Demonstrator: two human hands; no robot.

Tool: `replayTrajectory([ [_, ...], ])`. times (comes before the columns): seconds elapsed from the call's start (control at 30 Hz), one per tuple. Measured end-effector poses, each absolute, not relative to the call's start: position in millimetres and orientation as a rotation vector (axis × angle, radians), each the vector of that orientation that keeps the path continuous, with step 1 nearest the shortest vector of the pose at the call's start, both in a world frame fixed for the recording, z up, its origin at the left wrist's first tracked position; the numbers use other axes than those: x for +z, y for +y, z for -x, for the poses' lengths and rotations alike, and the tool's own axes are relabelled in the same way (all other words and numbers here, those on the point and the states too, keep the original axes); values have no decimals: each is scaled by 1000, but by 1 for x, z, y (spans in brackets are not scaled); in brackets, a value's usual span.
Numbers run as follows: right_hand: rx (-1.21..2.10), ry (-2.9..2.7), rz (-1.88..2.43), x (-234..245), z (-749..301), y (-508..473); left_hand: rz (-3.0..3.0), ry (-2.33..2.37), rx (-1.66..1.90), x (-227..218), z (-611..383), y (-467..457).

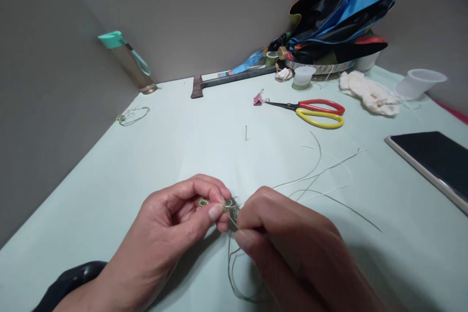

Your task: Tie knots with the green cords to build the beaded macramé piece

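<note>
My left hand point(190, 214) pinches a small piece of green knotted cord point(204, 202) between thumb and fingers, with a little loop poking out beside the palm. Close against it, my right hand point(281, 229) is closed on a thin green cord point(231, 218) that runs across from the left fingertips. Loose cord ends point(314, 175) fan out over the table to the right. More cord point(231, 278) hangs in a curve below the hands. The exact knot between the fingertips is partly hidden.
Behind the hands lie a pin point(246, 133), red-and-yellow scissors point(320, 113), a pink binder clip point(258, 99) and a hammer point(197, 87). A bottle point(127, 61) and cord bundle point(132, 116) are left; a phone point(435, 163), cloth point(369, 93) and plastic cups point(420, 83) right.
</note>
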State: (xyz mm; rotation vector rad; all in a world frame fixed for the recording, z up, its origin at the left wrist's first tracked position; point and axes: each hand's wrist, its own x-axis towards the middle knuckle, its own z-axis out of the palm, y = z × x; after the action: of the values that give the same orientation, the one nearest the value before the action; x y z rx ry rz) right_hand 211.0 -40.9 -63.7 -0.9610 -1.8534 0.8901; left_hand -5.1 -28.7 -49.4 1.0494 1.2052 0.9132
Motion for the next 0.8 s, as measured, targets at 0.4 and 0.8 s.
replayTrajectory([
  [0.4,850,-1780,1003,-65,-202,-35,-787,1154,823,-42,0,-31],
  [0.8,585,-1941,1030,-68,-192,-28,-727,1263,802,-44,2,-32],
])
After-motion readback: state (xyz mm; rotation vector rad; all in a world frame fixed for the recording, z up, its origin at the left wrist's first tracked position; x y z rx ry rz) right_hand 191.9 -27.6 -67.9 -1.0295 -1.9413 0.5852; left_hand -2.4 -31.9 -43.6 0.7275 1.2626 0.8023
